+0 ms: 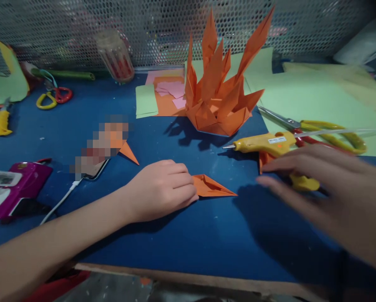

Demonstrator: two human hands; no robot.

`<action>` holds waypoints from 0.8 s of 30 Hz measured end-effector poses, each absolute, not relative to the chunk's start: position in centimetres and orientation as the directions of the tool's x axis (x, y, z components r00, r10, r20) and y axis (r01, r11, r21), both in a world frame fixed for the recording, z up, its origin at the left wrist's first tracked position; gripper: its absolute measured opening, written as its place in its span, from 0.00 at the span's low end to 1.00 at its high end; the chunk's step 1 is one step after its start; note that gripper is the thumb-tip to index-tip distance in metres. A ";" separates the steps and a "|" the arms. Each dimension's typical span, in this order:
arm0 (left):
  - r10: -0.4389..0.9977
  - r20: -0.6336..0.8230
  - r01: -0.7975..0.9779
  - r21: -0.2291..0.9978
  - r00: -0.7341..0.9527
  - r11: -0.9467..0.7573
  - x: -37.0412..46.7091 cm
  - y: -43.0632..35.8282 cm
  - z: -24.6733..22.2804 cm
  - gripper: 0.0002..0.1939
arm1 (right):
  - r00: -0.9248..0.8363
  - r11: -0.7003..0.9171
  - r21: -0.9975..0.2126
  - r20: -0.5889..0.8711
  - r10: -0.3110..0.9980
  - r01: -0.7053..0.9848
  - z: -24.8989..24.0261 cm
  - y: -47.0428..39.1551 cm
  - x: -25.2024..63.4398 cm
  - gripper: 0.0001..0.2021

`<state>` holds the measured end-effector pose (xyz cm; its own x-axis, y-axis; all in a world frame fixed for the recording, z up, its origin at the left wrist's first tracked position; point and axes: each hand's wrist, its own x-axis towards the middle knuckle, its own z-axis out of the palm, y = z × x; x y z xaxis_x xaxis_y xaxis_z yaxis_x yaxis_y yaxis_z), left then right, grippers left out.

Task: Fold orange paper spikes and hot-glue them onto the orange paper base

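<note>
My left hand (162, 188) rests on the blue table, its fingers closed over one end of a folded orange paper piece (211, 186). The pointed end of that piece sticks out to the right. My right hand (329, 184), slightly blurred, hovers beside a yellow glue gun (266, 142), thumb and fingers apart. Its fingertips are close to a small orange paper piece (265, 160) under the gun; whether they touch it I cannot tell. Behind stands an orange folded-paper model (219, 109) with several upright points.
Scissors (332, 130) lie behind the glue gun on green paper (313, 92). Farther left are a partly blurred phone (96, 167) with a white cable, more scissors (54, 94), a purple device (26, 184) and a clear jar (117, 58). A perforated metal panel (162, 33) borders the back.
</note>
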<state>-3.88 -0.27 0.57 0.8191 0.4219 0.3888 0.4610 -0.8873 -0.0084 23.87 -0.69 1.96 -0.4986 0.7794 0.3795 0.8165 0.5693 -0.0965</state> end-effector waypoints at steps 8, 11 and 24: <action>0.430 0.357 0.461 -0.002 0.829 -0.887 -3.9 -0.3 0.4 0.13 | -0.706 0.777 -0.294 0.327 0.628 0.556 0.0 -1.2 20.2 0.08; 0.436 0.352 0.466 0.000 0.828 -0.885 -3.9 -0.4 0.4 0.13 | -0.705 0.797 -0.259 0.373 0.603 0.545 0.0 -1.3 20.2 0.09; 0.451 0.340 0.471 0.026 0.825 -0.881 -3.9 -0.5 0.4 0.14 | -0.720 0.778 -0.313 0.302 0.625 0.544 0.2 -1.0 19.9 0.12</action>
<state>-3.88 -0.45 0.44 0.8250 0.4514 0.3400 0.4715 -0.8815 0.0262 19.86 -1.04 0.21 -0.7197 0.6252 0.3020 0.5443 0.7781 -0.3135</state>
